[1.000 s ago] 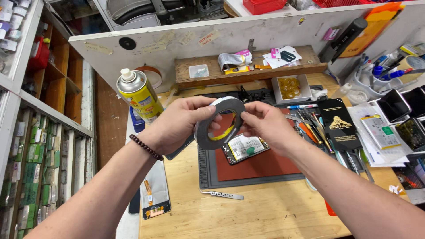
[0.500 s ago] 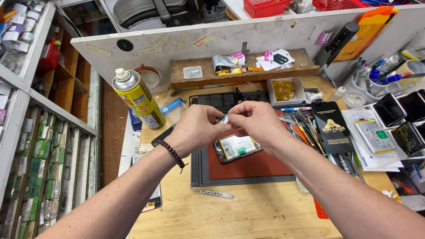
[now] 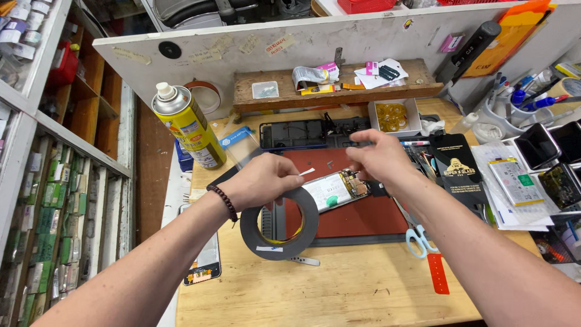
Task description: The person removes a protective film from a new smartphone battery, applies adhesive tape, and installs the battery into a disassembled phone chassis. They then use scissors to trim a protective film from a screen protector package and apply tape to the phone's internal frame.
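The tape roll [image 3: 279, 225] now hangs lower off my left hand [image 3: 261, 180], which pinches a white strip [image 3: 305, 172], my right hand [image 3: 378, 158] has drawn away to three o'clock, fingers curled on nothing I can see, over the red mat [image 3: 363, 218] on the cluttered wooden bench [image 3: 339, 290].

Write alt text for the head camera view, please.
Left hand holds a grey tape roll above a red work mat; right hand hovers over an opened phone. Yellow spray can stands left.
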A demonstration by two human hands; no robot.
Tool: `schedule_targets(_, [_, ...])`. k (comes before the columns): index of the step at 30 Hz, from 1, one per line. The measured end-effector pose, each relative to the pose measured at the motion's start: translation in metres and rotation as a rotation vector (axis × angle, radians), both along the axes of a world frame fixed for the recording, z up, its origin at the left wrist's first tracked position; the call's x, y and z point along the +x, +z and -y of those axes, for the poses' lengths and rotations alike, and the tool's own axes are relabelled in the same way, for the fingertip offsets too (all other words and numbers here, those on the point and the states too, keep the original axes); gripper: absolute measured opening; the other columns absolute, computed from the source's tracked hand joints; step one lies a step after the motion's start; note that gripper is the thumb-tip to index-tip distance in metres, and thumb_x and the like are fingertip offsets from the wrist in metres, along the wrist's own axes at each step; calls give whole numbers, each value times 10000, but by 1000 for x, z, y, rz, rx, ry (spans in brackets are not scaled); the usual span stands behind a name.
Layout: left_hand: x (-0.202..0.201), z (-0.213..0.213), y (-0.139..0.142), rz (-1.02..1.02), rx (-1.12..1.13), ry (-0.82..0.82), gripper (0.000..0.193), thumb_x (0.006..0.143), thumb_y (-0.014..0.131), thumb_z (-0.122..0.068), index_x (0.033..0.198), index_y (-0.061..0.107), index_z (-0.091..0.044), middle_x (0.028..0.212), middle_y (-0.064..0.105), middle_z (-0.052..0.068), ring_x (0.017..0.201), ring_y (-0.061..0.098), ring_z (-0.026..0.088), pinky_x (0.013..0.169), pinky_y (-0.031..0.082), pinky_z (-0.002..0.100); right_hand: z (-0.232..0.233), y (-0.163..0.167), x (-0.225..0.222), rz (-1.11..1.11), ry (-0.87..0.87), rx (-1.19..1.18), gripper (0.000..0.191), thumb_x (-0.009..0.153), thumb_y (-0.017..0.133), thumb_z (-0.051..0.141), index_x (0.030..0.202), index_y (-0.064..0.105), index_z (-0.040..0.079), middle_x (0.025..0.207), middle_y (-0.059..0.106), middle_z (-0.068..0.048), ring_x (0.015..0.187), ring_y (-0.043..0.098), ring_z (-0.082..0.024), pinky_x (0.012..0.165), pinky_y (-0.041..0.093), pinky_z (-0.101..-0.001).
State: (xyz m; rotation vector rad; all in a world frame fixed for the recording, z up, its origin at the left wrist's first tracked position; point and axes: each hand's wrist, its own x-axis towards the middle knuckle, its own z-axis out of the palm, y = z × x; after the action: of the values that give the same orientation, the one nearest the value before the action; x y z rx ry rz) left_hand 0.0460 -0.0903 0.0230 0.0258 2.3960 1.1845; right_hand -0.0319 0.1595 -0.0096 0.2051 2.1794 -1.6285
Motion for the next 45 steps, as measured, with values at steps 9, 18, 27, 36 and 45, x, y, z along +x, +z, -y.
schedule_targets(9, [3, 24, -70, 245, 364, 228, 259, 970, 646, -282, 1060, 771, -74, 844, 738, 1, 700, 652, 80, 584, 542, 244, 1, -40, -14, -413, 279, 704, 180, 886, 734, 202, 1046, 800, 154, 913, 781, -70, 761, 746, -228, 752, 578, -375])
schedule_targets(18, [0, 32, -88, 290, 585, 310, 274, 973, 668, -251, 1091, 749, -17, 845, 731, 50, 612, 619, 95, 468, 483, 243, 19, -38, -21, -443, 506, 826, 184, 899, 709, 206, 1055, 798, 165, 1085, 731, -45, 915, 733, -316, 830, 580, -439])
schedule_targets(27, [-6, 40, -80, 384, 756, 360, 295, 987, 623, -227, 1129, 748, 0, 869, 744, 68, 592, 609, 107, 455, 482, 235, 17, -57, -31, -466, 588, 855, 131, 892, 671, 162, 971, 735, 80, 1078, 699, -119, 1012, 670, -334, 885, 522, -470])
schedule_targets(36, [-2, 39, -79, 440, 848, 357, 332, 998, 594, -240, 1164, 715, 21, 858, 732, 73, 590, 611, 114, 453, 493, 242, 7, -60, -42, -550, 490, 724, 234, 936, 576, 111, 1057, 773, 144, 1016, 737, -111, 969, 705, -322, 899, 551, -422])
schedule_targets(45, [-9, 39, -75, 444, 870, 350, 288, 1006, 604, -227, 1156, 697, 0, 839, 720, 64, 598, 627, 108, 451, 498, 232, 11, -58, -39, -692, 701, 821, 154, 841, 724, 164, 970, 798, 119, 1034, 740, -71, 975, 702, -297, 903, 548, -409])
